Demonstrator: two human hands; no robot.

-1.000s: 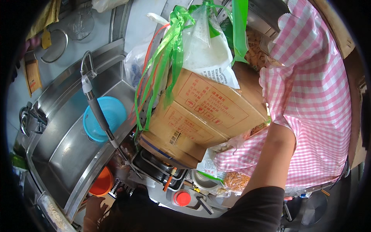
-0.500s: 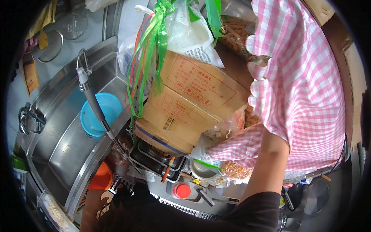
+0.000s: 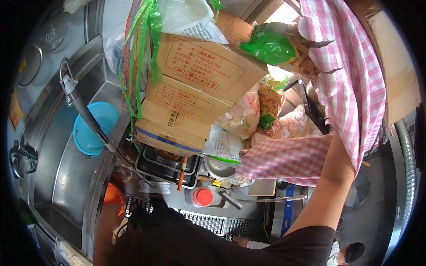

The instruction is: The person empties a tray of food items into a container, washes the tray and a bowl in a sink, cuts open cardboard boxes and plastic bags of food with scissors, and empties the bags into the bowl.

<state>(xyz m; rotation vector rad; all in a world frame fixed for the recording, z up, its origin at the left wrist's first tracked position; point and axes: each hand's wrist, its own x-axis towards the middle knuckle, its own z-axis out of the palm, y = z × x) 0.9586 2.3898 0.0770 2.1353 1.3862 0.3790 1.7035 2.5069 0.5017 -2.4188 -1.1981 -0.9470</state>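
Observation:
My right forearm (image 3: 326, 186) reaches up from the lower right and passes behind a pink-and-white checked cloth (image 3: 355, 75) with a scalloped edge. The cloth covers that hand, so its fingers cannot be seen. Part of the cloth (image 3: 288, 159) hangs left of the arm, over clear bags. Beside the cloth is a green and clear bag of brown strips (image 3: 277, 46). At the lower left my left arm (image 3: 105, 224) is next to an orange bucket (image 3: 113, 199); its fingers are not distinct. A brown cardboard box (image 3: 199, 68) stands open-flapped in the middle.
A steel sink (image 3: 66, 186) with a faucet (image 3: 84, 106) and light blue basin (image 3: 95, 128) lies left. Green ribbons (image 3: 137, 57) hang beside the box. Black trays (image 3: 164, 168) and a red-lidded container (image 3: 203, 197) are below it. Another person (image 3: 353, 253) is at lower right.
The checked cloth has shifted and uncovered bags and a bright gap behind it. My right arm has moved right and up. The view has turned, so the sink and box sit further left.

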